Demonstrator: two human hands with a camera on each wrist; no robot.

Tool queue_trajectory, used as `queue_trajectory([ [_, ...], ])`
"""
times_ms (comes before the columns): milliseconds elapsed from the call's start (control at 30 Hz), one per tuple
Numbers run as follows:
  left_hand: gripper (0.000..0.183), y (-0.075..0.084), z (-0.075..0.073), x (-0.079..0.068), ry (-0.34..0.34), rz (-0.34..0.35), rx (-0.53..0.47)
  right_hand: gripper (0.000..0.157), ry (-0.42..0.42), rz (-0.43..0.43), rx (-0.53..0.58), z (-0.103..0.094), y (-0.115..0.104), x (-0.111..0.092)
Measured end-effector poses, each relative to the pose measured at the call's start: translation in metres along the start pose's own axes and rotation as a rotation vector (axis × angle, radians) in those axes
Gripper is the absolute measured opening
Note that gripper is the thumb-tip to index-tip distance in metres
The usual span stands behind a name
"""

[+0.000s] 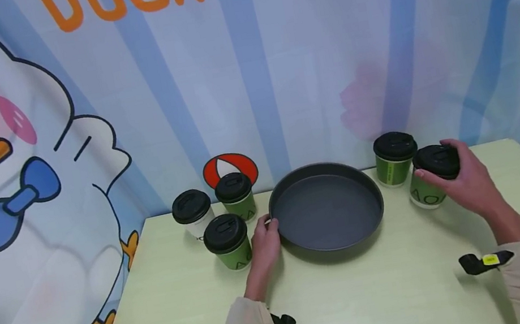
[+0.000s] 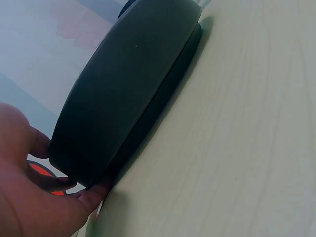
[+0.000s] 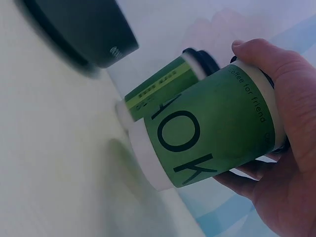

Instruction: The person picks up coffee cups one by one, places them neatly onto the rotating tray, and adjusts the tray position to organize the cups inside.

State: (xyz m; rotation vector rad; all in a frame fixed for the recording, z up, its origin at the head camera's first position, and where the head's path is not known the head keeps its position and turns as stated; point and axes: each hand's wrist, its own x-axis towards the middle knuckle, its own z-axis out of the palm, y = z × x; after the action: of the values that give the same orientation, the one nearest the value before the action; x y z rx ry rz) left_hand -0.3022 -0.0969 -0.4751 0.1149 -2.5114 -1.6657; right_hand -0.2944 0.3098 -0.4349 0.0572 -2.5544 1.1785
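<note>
My left hand (image 1: pixel 265 247) grips the left edge of a round dark grey baking pan (image 1: pixel 327 209). In the left wrist view its fingertips curl against the pan's outer wall (image 2: pixel 118 89) and lower edge. My right hand (image 1: pixel 472 185) holds a green paper coffee cup (image 1: pixel 427 191) with a black lid, thumb and fingers round its upper part. The right wrist view shows large dark letters on this cup (image 3: pixel 212 133); a shadow lies on the table below its white base. Just behind it is another green lidded cup (image 1: pixel 392 169), partly hidden in that view.
Left of the pan stand a white lidded cup (image 1: pixel 201 226) and two green ones, one behind (image 1: pixel 240 207) and one in front (image 1: pixel 234 255), close to my left hand. The pale table (image 1: pixel 365 299) meets a blue-striped cloth backdrop (image 1: pixel 295 64) with a cartoon duck.
</note>
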Motion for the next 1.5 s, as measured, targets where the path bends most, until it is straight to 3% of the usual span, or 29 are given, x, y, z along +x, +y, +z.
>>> queue_trajectory([
  [333, 0.041, 0.001, 0.001, 0.001, -0.006, -0.007, -0.015, 0.086, 0.013, -0.091, 0.055, -0.012, -0.047, -0.007],
  [567, 0.041, 0.004, 0.000, -0.001, -0.008, -0.007, -0.014, 0.080, -0.005, -0.185, 0.096, -0.004, -0.082, -0.015],
  [700, 0.041, 0.004, -0.002, -0.001, -0.009, -0.011, -0.011, 0.077, -0.046, -0.238, 0.160, 0.014, -0.099, -0.019],
  [1067, 0.041, 0.002, -0.001, 0.000, -0.013, -0.017, -0.032, 0.079, -0.212, -0.318, 0.230, 0.092, -0.122, -0.024],
  [1500, 0.043, 0.000, -0.001, 0.000, -0.014, -0.020, -0.009, 0.082, -0.258, -0.372, 0.154, 0.127, -0.125, -0.031],
])
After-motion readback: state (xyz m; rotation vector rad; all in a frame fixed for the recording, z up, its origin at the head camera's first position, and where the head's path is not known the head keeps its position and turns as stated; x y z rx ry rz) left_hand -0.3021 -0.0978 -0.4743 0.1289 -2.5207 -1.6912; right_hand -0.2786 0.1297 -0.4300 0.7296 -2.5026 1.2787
